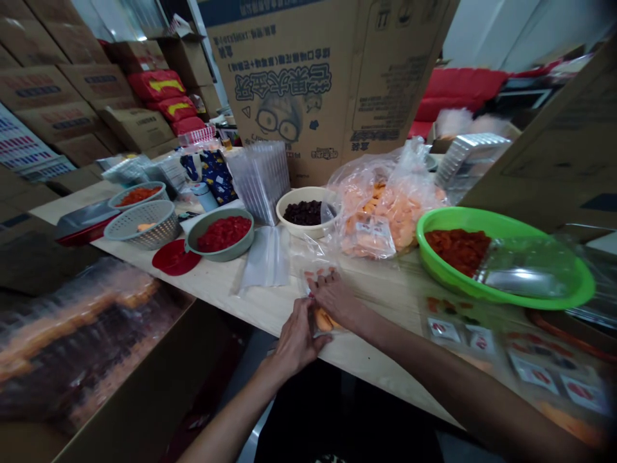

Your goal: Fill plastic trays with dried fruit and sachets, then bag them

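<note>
In the head view a small clear plastic pack (324,320) with orange pieces inside lies near the front edge of the table. My left hand (296,334) grips its left side, thumb toward the near edge and fingers curled around the plastic. Across the upper part of the same pack rests my right hand (335,297), its fingers bent down onto the film; the fingertips are partly hidden. Just left of the hands lie flat clear plastic sleeves (266,257). Beyond them is a cream bowl (284,209) of dark dried fruit, beside a large clear bag (385,218) of orange pieces.
A green basin (506,297) with red-orange pieces stands right, near filled packs (477,337). Left are a grey-green bowl (219,249) of red pieces, a red lid (176,258) and a basket (144,235). A tall carton (337,83) stands behind; a box (139,379) of packs sits lower left.
</note>
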Tool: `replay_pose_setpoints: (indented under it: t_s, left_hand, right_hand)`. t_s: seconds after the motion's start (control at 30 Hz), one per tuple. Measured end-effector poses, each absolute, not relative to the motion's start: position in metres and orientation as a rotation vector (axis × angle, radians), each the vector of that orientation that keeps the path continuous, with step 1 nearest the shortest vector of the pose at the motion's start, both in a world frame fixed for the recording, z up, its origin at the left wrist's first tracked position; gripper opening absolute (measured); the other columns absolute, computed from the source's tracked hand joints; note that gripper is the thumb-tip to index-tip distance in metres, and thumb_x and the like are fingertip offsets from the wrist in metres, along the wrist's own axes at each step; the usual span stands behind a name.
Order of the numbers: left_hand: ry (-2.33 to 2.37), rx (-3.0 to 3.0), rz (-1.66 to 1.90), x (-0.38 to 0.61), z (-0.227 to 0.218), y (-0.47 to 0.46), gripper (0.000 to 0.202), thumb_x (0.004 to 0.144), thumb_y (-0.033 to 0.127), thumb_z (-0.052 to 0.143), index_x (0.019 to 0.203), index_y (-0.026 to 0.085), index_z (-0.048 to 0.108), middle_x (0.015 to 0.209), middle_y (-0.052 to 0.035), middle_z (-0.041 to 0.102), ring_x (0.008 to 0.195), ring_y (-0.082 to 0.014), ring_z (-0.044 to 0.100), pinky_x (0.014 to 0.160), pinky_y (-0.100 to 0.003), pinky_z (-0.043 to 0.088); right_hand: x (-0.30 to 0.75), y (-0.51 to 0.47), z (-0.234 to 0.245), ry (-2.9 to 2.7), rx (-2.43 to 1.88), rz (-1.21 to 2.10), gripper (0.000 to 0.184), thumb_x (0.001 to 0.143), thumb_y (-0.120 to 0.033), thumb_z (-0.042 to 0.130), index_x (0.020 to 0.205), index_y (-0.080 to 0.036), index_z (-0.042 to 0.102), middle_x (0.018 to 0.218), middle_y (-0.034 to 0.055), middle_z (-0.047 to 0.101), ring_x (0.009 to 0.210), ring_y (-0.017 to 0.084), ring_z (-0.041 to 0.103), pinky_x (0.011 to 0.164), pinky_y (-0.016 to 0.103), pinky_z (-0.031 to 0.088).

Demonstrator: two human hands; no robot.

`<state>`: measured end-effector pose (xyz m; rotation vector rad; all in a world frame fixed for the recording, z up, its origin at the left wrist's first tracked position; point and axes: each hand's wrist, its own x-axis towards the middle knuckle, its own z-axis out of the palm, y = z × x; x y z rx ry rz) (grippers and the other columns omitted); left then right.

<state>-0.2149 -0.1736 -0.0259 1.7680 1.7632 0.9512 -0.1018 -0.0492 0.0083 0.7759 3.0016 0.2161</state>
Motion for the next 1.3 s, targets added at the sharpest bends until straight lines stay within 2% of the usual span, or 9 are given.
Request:
replay_pose_setpoints:
  t_s: [0.17, 0.43, 0.6, 0.7, 0.83, 1.0, 1.07, 1.17, 1.3]
  left_hand:
    - [1.791, 1.748, 1.008, -0.218, -0.025, -0.173, 0.076, 0.076, 0.024, 0.076, 0.137, 0.025, 0.031, 0.133, -0.0114, 0.044, 0.124, -0.0274, 0.054, 0.104, -0.047, 0.050]
    - [1.797, 1.743, 1.052, -0.221, -0.033, -0.167, 0.089, 0.074, 0.026, 0.078, 0.144, 0.026, 0.024, 0.139, -0.0127, 0.042, 0.129, -0.0289, 0.053, 0.107, -0.049, 0.048]
    - [1.883, 1.766, 1.149, -0.219, -0.036, -0.171, 0.097, 0.072, 0.023, 0.077, 0.150, 0.022, 0.018, 0.144, -0.0172, 0.039, 0.136, -0.0315, 0.045, 0.110, -0.051, 0.045]
    - [1.922, 1.903, 1.148, -0.218, -0.039, -0.186, 0.089, 0.075, 0.019, 0.072, 0.150, 0.021, 0.024, 0.146, -0.0183, 0.041, 0.138, -0.0337, 0.041, 0.111, -0.056, 0.041]
    - [1.896, 1.999, 1.112, -0.216, -0.040, -0.206, 0.070, 0.082, 0.009, 0.060, 0.146, 0.023, 0.038, 0.139, -0.0145, 0.054, 0.131, -0.0306, 0.048, 0.107, -0.055, 0.044]
    - [1.734, 1.938, 1.326, -0.213, -0.033, -0.208, 0.034, 0.085, 0.010, 0.057, 0.115, 0.022, 0.068, 0.109, -0.0108, 0.064, 0.107, -0.0254, 0.059, 0.089, -0.043, 0.054]
    - [1.706, 1.940, 1.386, -0.213, -0.026, -0.209, 0.025, 0.088, 0.017, 0.060, 0.109, 0.022, 0.072, 0.115, -0.0124, 0.064, 0.112, -0.0272, 0.058, 0.091, -0.045, 0.054]
    - [1.561, 2.000, 1.443, -0.210, -0.005, -0.214, 0.025, 0.093, 0.025, 0.059, 0.115, 0.023, 0.071, 0.131, -0.0131, 0.062, 0.129, -0.0300, 0.053, 0.103, -0.050, 0.050]
    - [1.333, 2.082, 1.507, -0.205, 0.050, -0.213, 0.028, 0.096, 0.022, 0.055, 0.120, 0.023, 0.069, 0.119, -0.0096, 0.070, 0.124, -0.0260, 0.059, 0.104, -0.045, 0.052]
  right_hand:
    - [-0.102, -0.057, 0.012, 2.930, 0.817, 0.103, 0.024, 0.092, -0.012, 0.048, 0.109, -0.011, 0.065, 0.103, 0.0181, 0.070, 0.091, 0.028, 0.065, 0.080, 0.039, 0.045]
    - [-0.115, -0.040, 0.002, 3.060, 0.744, 0.256, 0.024, 0.095, -0.014, 0.045, 0.107, -0.011, 0.066, 0.109, 0.0188, 0.068, 0.102, 0.031, 0.062, 0.090, 0.047, 0.045]
    - [-0.110, -0.061, -0.003, 3.147, 0.560, 0.240, 0.024, 0.093, -0.011, 0.049, 0.108, -0.009, 0.067, 0.101, 0.0160, 0.069, 0.097, 0.028, 0.062, 0.085, 0.041, 0.048]
    - [-0.097, -0.083, -0.004, 3.192, 0.518, 0.188, 0.030, 0.092, -0.010, 0.052, 0.120, -0.007, 0.063, 0.107, 0.0157, 0.068, 0.099, 0.027, 0.062, 0.087, 0.041, 0.049]
    - [-0.078, -0.109, -0.001, 3.202, 0.458, -0.029, 0.032, 0.092, -0.013, 0.053, 0.123, -0.008, 0.059, 0.112, 0.0161, 0.066, 0.103, 0.028, 0.061, 0.089, 0.043, 0.050]
    - [-0.062, -0.136, 0.022, 3.231, 0.354, -0.222, 0.043, 0.083, -0.009, 0.056, 0.125, -0.007, 0.056, 0.118, 0.0172, 0.063, 0.110, 0.028, 0.058, 0.096, 0.042, 0.047]
    - [-0.057, -0.145, 0.039, 3.291, 0.374, -0.193, 0.036, 0.081, -0.009, 0.057, 0.117, -0.008, 0.059, 0.108, 0.0152, 0.065, 0.101, 0.026, 0.059, 0.087, 0.038, 0.049]
    - [-0.050, -0.155, 0.072, 3.477, 0.410, -0.024, 0.019, 0.082, -0.009, 0.054, 0.099, -0.012, 0.062, 0.091, 0.0100, 0.064, 0.083, 0.023, 0.058, 0.070, 0.035, 0.048]
    - [-0.040, -0.159, 0.121, 3.813, 0.401, 0.372, 0.016, 0.088, -0.011, 0.046, 0.080, -0.016, 0.059, 0.072, 0.0063, 0.058, 0.067, 0.021, 0.053, 0.059, 0.034, 0.039]
